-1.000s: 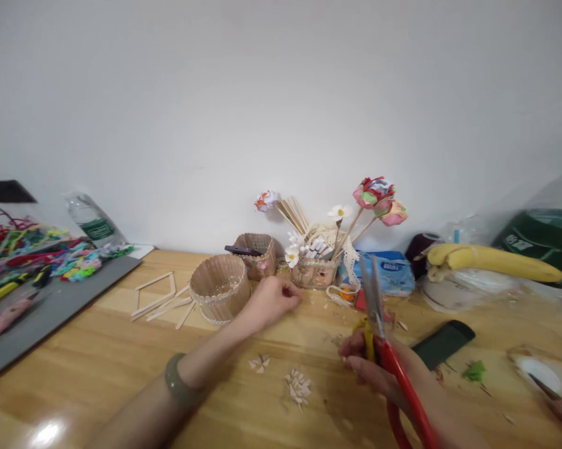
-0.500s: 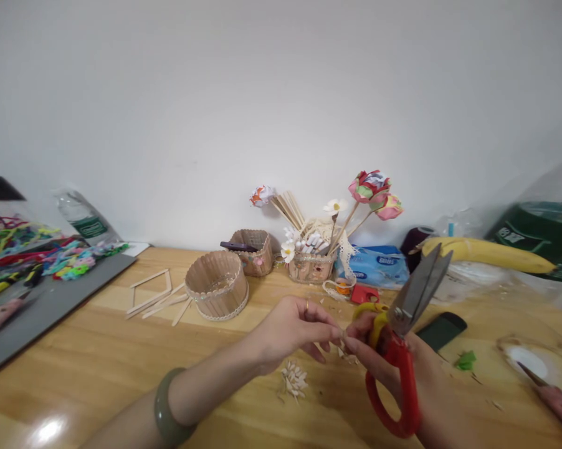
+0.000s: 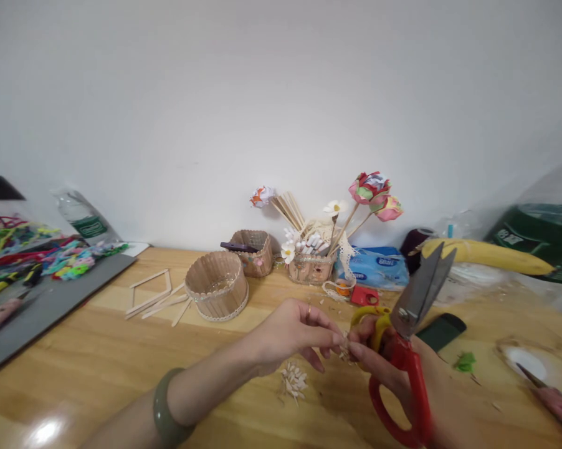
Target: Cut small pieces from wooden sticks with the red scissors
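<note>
My right hand [image 3: 379,358] has the scissors [image 3: 406,318] hooked over its fingers. Their red and yellow handles hang around the hand, and the grey blades point up with the tips slightly apart. Thumb and fingertips of that hand meet my left hand [image 3: 304,333], whose thumb and index finger pinch at the same spot. A small pale, bumpy thing [image 3: 345,349] shows between the fingertips, too small and partly covered to name. Below the left hand, a little pile of pale wooden bits [image 3: 294,380] lies on the table.
Behind my hands stand a round wooden-stick basket [image 3: 218,302], a smaller basket [image 3: 262,262] and a decorated basket [image 3: 304,269] of cotton swabs and flowers. Farther right are a blue tissue pack [image 3: 379,268], a banana [image 3: 496,255] and a dark flat object [image 3: 442,332]. Craft sticks [image 3: 150,302] lie left.
My right hand and the scissors have shifted slightly right, and the red handle sits a little lower. More of the small pale thing shows between the fingertips. The left hand has barely moved.
</note>
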`<state>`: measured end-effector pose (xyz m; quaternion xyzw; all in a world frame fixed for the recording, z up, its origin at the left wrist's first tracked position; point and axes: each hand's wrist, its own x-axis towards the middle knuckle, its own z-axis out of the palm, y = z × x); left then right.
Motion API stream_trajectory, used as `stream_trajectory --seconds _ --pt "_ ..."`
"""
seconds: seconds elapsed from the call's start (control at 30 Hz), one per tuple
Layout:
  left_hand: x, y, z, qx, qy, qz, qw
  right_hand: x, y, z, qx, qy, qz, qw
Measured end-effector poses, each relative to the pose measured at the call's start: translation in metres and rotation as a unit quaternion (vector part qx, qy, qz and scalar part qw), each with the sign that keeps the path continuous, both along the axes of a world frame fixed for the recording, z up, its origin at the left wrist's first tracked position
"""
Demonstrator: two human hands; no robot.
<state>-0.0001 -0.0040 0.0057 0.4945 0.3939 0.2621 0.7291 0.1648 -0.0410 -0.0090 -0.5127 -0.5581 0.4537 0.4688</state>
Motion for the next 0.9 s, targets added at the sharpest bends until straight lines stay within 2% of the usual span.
stream_trajectory --seconds 0.17,0.43,0.57,0.73,0.9 --pt "-0.002 0.001 -0.001 -0.016 -0.028 -0.033 0.999 0.005 -0.001 -0.009 -0.002 0.031 0.043 0.999" --pt "-0.003 0.0 -0.004 -0.063 -0.064 -0.065 0.994 0.009 0.003 -0.032 0.014 0.164 0.103 0.981" --pt "-0.003 -0.001 -0.006 -0.082 -0.08 -0.066 0.991 0.007 0.003 -0.029 -0.005 0.226 0.117 0.967" --pt "-0.002 0.0 -0.008 -0.089 -0.079 -0.071 0.99 0.01 0.002 -0.024 -0.025 0.172 0.129 0.976" --pt "0.0 -0.003 -0.007 -0.135 -0.101 -0.09 0.982 0.012 0.003 -0.022 -0.005 0.173 0.143 0.974"
